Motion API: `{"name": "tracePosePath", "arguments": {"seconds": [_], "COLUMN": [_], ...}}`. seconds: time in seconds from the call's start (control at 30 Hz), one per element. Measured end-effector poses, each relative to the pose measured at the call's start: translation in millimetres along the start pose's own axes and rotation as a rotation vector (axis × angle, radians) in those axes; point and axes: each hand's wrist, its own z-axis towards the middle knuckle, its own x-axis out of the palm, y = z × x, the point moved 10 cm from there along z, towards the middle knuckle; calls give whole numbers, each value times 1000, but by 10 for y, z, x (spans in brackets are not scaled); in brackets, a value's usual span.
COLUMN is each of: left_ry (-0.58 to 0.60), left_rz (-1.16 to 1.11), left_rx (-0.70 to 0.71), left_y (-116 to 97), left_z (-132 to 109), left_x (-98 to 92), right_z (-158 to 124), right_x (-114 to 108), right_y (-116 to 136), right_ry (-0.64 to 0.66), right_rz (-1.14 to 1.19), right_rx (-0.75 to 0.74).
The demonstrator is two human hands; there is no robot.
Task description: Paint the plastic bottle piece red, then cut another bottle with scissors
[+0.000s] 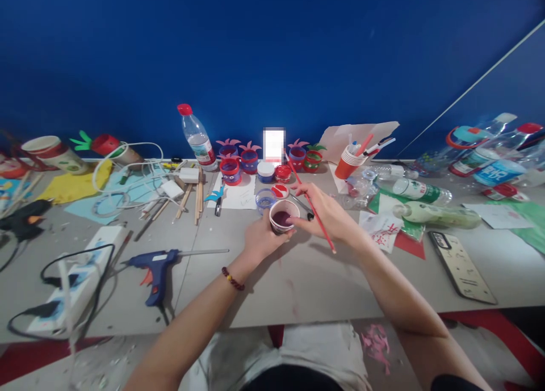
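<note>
My left hand (260,238) is wrapped round a small white paper cup (284,215) holding dark purple-red paint, just above the grey table (238,289). My right hand (327,214) touches the cup's right side and grips a thin red paintbrush (310,202), which slants from upper left to lower right over the fingers. A bead bracelet (232,278) circles my left wrist. Just behind the cup stand a clear blue cup (265,198) and a red-lidded paint pot (280,190).
A blue glue gun (156,266) and a white power strip (80,280) lie left. Decorated cups (230,169), a water bottle (197,137) and an orange cup of pens (349,162) stand at the back. Bottles (430,212) and a phone (462,266) lie right.
</note>
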Motion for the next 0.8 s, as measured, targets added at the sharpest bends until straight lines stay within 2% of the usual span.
{"name": "tracePosePath", "arguments": {"seconds": [0.2,0.43,0.63,0.8], "left_ry": [1,-5,36,44], "left_rz": [-32,-61,-16,39], "left_rx": [102,148,121,150], "left_y": [-66,-61,-81,-90], "left_z": [-1,6,-14,12], "left_x": [11,22,43,86], "right_z": [-104,-122,-145,-139], "right_x": [317,411,393,113], "right_y": [5,-40,-83,-145], "right_ry": [-25,-43,-94,-241], "right_rz": [-200,-166,-60,3], "right_rx": [-31,-6,19,46]}}
